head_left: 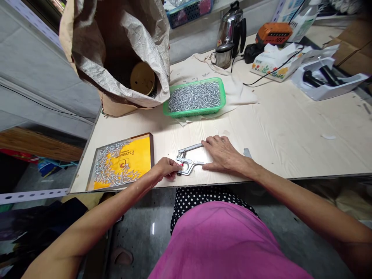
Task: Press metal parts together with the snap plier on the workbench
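A pair of metal snap-fastener pliers [191, 163] with a spring and a red part at its jaws lies flat near the table's front edge. My right hand [221, 153] spans its two spread handles, thumb on the lower one and fingers on the upper. At the jaw end, my left hand [168, 169] is closed in a pinch by the red part; whatever its fingertips hold is too small to make out. Left of that hand sits a shallow tray [151, 149] with a yellow printed lining and many small silvery metal pieces.
A green basket [223, 97] full of similar metal pieces stands behind the pliers. A large open sack [145, 46] rises at the back left. Farther right are a kettle [232, 29], a metal mug [224, 56], a tissue pack [273, 62] and a white holder [325, 87].
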Demonstrator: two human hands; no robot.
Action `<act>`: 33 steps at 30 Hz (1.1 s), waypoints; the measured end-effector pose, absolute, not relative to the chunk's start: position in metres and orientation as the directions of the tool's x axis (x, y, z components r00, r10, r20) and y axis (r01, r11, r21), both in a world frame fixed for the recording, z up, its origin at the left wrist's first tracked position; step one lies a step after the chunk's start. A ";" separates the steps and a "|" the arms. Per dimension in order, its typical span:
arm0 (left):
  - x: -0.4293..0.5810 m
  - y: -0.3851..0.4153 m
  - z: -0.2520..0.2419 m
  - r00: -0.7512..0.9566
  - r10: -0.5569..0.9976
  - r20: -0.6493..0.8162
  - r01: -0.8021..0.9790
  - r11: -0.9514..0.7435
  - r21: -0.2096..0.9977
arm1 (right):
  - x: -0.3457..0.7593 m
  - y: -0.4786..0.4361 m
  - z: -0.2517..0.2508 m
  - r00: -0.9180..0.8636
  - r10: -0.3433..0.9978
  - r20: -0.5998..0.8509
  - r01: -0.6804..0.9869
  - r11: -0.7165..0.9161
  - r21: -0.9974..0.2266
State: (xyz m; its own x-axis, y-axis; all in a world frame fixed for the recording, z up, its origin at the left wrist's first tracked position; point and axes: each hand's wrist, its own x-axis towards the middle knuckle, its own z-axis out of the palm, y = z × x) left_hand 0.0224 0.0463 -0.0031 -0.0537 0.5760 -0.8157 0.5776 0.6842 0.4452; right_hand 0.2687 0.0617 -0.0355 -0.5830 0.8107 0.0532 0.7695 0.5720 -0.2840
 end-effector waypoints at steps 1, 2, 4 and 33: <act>0.022 0.045 -0.003 -0.057 0.577 -0.815 0.593 0.676 0.437 | 0.268 0.061 -0.034 -0.579 0.814 0.046 0.774 0.566 -0.283; 0.022 0.043 -0.002 -0.061 0.591 -0.805 0.627 0.650 0.430 | 0.268 0.061 -0.033 -0.575 0.817 0.039 0.778 0.561 -0.284; 0.025 0.037 0.000 -0.069 0.702 -0.709 0.759 0.499 0.419 | 0.267 0.060 -0.030 -0.569 0.822 0.027 0.783 0.551 -0.288; 0.076 0.056 -0.017 0.663 0.726 -0.185 0.743 -0.606 0.286 | 0.258 0.043 -0.042 -0.566 0.823 0.047 0.781 0.554 -0.289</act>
